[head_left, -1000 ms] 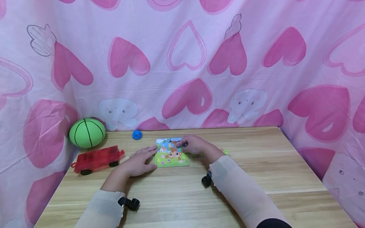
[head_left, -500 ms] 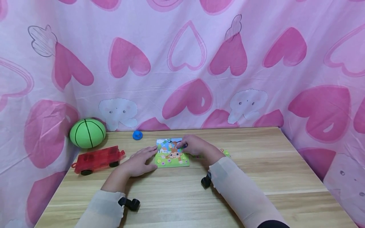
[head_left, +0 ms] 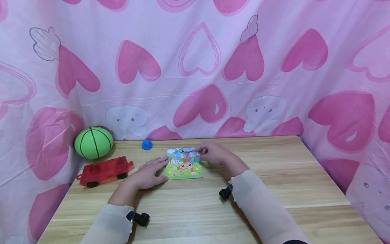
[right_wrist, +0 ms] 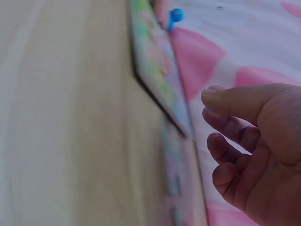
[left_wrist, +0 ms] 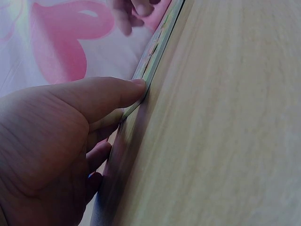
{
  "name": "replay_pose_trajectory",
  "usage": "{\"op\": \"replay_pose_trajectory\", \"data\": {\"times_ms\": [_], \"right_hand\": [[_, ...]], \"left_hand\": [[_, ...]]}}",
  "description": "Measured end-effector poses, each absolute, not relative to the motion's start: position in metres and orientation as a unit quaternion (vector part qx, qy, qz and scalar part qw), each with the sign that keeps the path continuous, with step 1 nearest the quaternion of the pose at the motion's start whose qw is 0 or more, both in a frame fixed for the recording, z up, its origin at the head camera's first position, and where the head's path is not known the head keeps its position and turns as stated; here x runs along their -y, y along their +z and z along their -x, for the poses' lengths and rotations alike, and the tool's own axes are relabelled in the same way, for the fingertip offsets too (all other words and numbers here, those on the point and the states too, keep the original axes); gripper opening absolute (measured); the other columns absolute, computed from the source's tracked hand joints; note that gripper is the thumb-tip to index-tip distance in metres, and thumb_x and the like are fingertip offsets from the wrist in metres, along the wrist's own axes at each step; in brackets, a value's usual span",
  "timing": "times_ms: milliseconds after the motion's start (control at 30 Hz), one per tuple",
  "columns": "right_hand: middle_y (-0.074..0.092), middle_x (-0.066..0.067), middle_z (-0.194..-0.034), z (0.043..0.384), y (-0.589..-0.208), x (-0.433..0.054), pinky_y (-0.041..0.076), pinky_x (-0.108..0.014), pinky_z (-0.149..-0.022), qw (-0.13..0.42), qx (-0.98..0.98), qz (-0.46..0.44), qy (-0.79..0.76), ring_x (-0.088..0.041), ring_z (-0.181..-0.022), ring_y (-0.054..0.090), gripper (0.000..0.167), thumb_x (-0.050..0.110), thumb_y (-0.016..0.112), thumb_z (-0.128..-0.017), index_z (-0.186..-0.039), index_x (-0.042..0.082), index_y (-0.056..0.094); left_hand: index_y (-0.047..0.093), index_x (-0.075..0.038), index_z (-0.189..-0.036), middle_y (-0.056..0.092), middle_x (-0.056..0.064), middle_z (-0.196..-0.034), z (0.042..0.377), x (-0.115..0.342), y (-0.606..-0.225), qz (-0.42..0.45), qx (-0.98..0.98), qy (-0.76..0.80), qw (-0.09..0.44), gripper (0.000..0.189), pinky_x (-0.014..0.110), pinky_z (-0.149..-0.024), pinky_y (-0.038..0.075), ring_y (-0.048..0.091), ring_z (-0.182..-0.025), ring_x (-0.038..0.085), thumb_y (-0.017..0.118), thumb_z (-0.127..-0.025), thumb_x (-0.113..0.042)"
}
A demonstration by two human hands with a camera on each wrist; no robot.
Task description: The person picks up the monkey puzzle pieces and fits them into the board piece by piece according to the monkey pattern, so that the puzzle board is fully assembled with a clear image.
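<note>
A jigsaw puzzle board (head_left: 184, 171) with an upside-down monkey picture lies flat near the middle of the table. My left hand (head_left: 149, 173) rests at its left side, fingers stretched out at the edge. In the left wrist view the thumb (left_wrist: 113, 94) touches the board's near corner. My right hand (head_left: 214, 152) hovers at the board's upper right edge, fingers loosely bent. Nothing shows between the thumb and fingers in the right wrist view, where the hand (right_wrist: 249, 141) is apart from the board. Green flowered pieces (head_left: 213, 165) lie just right of the board, partly hidden by this hand.
A red toy wagon (head_left: 105, 169) with black wheels stands left of my left hand. Behind it sits a green ball (head_left: 93, 142). A small blue knobbed object (head_left: 147, 144) lies near the back edge, against a pink heart-print curtain (head_left: 199, 105).
My right hand has moved off the puzzle's upper right part and slightly rightward, uncovering more of the picture. My left hand has stayed in place.
</note>
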State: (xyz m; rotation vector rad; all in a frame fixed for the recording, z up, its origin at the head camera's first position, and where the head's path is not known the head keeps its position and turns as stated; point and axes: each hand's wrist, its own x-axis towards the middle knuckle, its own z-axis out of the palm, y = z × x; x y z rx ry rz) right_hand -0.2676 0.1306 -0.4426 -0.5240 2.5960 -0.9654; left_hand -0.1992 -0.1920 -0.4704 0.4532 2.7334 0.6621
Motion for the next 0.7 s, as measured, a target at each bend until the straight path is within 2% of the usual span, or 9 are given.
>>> {"op": "replay_pose_trajectory", "data": {"times_ms": [100, 200, 467, 600, 700], "right_hand": [[0.071, 0.0, -0.129, 0.266, -0.437, -0.148, 0.061, -0.038, -0.088, 0.158, -0.906, 0.181, -0.347, -0.019, -0.108, 0.066, 0.042, 0.022, 0.074, -0.101, -0.143, 0.025, 0.07], [0.07, -0.002, -0.125, 0.263, -0.436, -0.164, 0.06, -0.034, -0.079, 0.157, -0.905, 0.166, -0.36, -0.02, -0.103, 0.065, 0.045, 0.022, 0.077, -0.1, -0.144, 0.024, 0.07], [0.072, -0.002, -0.119, 0.258, -0.452, -0.184, 0.061, -0.033, -0.08, 0.172, -0.891, 0.147, -0.394, -0.022, -0.104, 0.063, 0.051, 0.015, 0.085, -0.092, -0.141, 0.02, 0.071], [0.072, -0.003, -0.12, 0.256, -0.458, -0.184, 0.06, -0.032, -0.08, 0.173, -0.89, 0.147, -0.395, -0.023, -0.103, 0.061, 0.054, 0.016, 0.09, -0.087, -0.138, 0.019, 0.073], [0.071, -0.002, -0.119, 0.255, -0.459, -0.184, 0.058, -0.033, -0.085, 0.167, -0.897, 0.154, -0.379, -0.023, -0.103, 0.059, 0.052, 0.018, 0.092, -0.086, -0.135, 0.019, 0.074]], "left_hand": [[0.039, -0.027, -0.167, 0.03, -0.002, -0.179, 0.2, 0.192, -0.47, -0.158, -0.949, 0.231, 0.145, 0.082, 0.075, -0.129, 0.019, 0.021, -0.167, 0.038, 0.076, -0.097, -0.049], [0.039, -0.028, -0.168, 0.029, -0.002, -0.179, 0.201, 0.193, -0.47, -0.158, -0.949, 0.231, 0.144, 0.082, 0.075, -0.129, 0.019, 0.021, -0.167, 0.038, 0.076, -0.097, -0.048], [0.039, -0.027, -0.167, 0.029, -0.003, -0.179, 0.201, 0.194, -0.471, -0.162, -0.949, 0.229, 0.144, 0.082, 0.074, -0.13, 0.02, 0.021, -0.167, 0.037, 0.076, -0.097, -0.047], [0.039, -0.027, -0.167, 0.029, -0.003, -0.179, 0.201, 0.194, -0.472, -0.162, -0.949, 0.226, 0.146, 0.082, 0.072, -0.131, 0.02, 0.021, -0.167, 0.036, 0.076, -0.097, -0.048], [0.039, -0.027, -0.167, 0.03, -0.002, -0.179, 0.201, 0.194, -0.472, -0.162, -0.949, 0.226, 0.146, 0.083, 0.073, -0.13, 0.021, 0.022, -0.167, 0.037, 0.077, -0.096, -0.048]]}}
